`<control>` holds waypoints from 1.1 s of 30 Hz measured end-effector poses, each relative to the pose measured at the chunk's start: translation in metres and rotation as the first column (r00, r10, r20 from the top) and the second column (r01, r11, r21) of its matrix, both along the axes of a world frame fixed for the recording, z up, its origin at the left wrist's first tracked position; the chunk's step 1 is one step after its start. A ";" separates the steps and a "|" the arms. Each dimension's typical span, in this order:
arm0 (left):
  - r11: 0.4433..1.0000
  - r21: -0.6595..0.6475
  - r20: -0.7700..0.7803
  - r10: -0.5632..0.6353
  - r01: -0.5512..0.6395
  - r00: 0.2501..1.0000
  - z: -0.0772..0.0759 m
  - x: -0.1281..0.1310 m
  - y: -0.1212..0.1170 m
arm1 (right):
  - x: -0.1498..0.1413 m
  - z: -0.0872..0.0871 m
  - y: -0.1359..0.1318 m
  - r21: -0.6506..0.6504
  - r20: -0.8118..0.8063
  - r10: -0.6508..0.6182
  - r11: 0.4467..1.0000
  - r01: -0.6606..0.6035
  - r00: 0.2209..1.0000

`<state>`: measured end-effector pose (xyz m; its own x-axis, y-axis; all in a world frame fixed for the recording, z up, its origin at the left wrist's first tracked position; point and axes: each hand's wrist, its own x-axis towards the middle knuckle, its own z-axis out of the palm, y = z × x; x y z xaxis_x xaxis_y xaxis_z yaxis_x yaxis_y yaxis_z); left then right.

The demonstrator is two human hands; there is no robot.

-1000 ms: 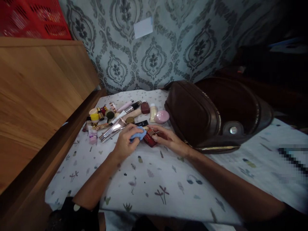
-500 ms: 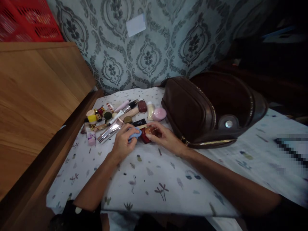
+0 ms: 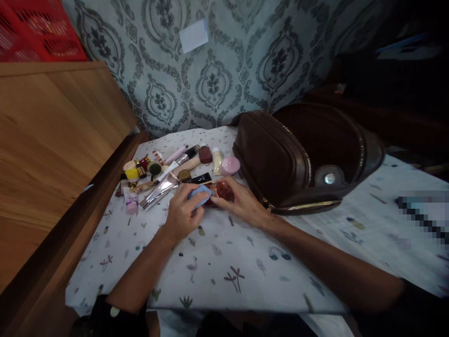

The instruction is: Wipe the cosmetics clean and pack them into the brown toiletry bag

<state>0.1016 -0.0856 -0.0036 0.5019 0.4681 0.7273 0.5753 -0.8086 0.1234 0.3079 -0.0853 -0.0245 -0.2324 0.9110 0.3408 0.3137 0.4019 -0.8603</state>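
My left hand (image 3: 182, 211) is closed on a small blue cloth (image 3: 197, 194) and presses it against a dark red cosmetic bottle (image 3: 220, 191). My right hand (image 3: 242, 202) grips that bottle from the right, fingers wrapped round it, just above the patterned tablecloth (image 3: 224, 262). Behind both hands lies a heap of cosmetics: a silver tube (image 3: 159, 191), a pink round compact (image 3: 230, 165), a black tube (image 3: 200, 178) and several small bottles.
A large brown leather bag (image 3: 280, 159) lies open to the right of my hands. A wooden cabinet (image 3: 52, 154) stands along the left with a red crate (image 3: 35, 28) on top. Patterned wallpaper (image 3: 224, 70) backs the table. A blurred patch lies at far right.
The red bottle has been turned in my right hand while my left hand keeps rubbing it with the blue cloth. The view shifted slightly right and up.
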 end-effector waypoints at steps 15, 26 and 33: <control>0.988 -0.147 0.067 -0.026 0.036 0.997 -0.006 0.000 0.005 | 0.001 -0.007 0.008 -0.070 -0.154 0.007 0.997 -0.018 0.988; 0.997 -0.068 0.020 -0.032 0.033 0.999 -0.006 0.001 0.002 | 0.000 0.002 0.001 -0.223 -0.148 -0.057 0.975 0.023 0.987; 0.989 -0.125 0.043 -0.078 0.082 0.996 -0.002 0.002 0.001 | 0.003 0.004 0.002 -0.238 -0.063 -0.107 0.967 0.089 0.992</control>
